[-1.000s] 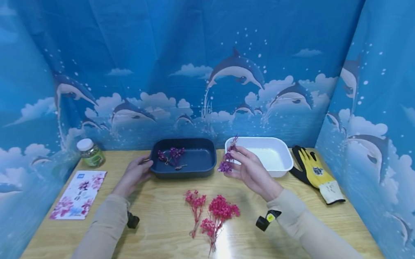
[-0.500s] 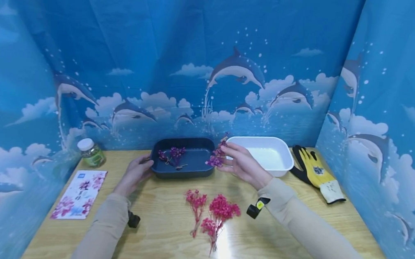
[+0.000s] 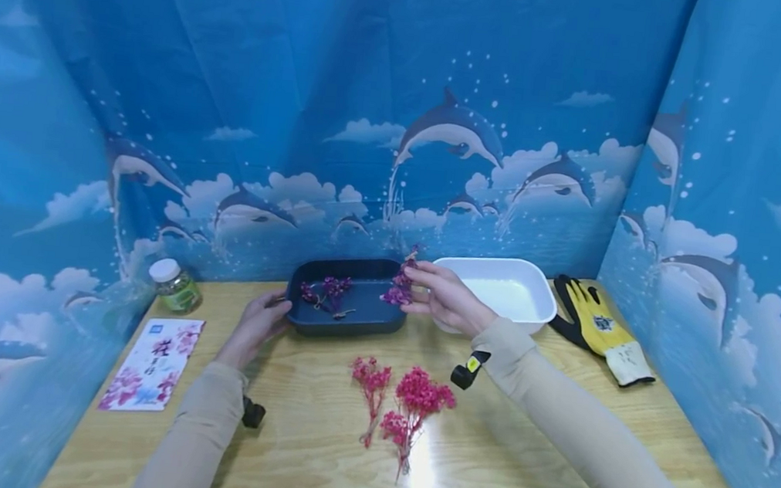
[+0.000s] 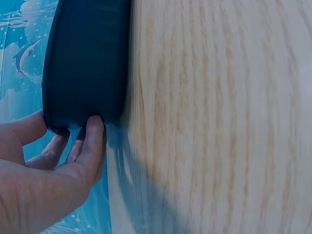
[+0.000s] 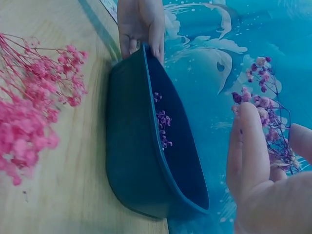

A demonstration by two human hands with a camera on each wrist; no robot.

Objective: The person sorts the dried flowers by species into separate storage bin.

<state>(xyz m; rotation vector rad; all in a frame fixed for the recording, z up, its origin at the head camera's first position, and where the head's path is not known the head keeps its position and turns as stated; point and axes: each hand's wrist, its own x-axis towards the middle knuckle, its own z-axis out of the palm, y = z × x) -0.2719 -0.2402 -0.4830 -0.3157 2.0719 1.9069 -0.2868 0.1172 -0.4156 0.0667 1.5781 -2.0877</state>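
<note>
My right hand [image 3: 447, 297] pinches a sprig of small purple dried flowers [image 3: 398, 285], held up over the right end of a dark blue-black rectangular tray [image 3: 376, 325]. The right wrist view shows that sprig [image 5: 273, 119] between thumb and fingers, above the rim. At the tray's other end, my left hand [image 3: 257, 329] grips the wall, thumb at the rim and fingertips against the outside, as the left wrist view shows [image 4: 53, 180]. Inside the tray lie more purple flowers [image 3: 335, 289] with thin stems.
Two pink dried flower bunches [image 3: 419, 394] [image 3: 371, 382] lie on the wooden table in front of the tray. To the right stand a white tray [image 3: 526, 324] and a yellow-black glove [image 3: 596, 320]. A lidded jar [image 3: 177, 289] and a flowered packet [image 3: 156, 359] are left.
My right hand has moved left with the purple sprig, from in front of the white tray to the dark tray's right end. My left hand stays on the dark tray.
</note>
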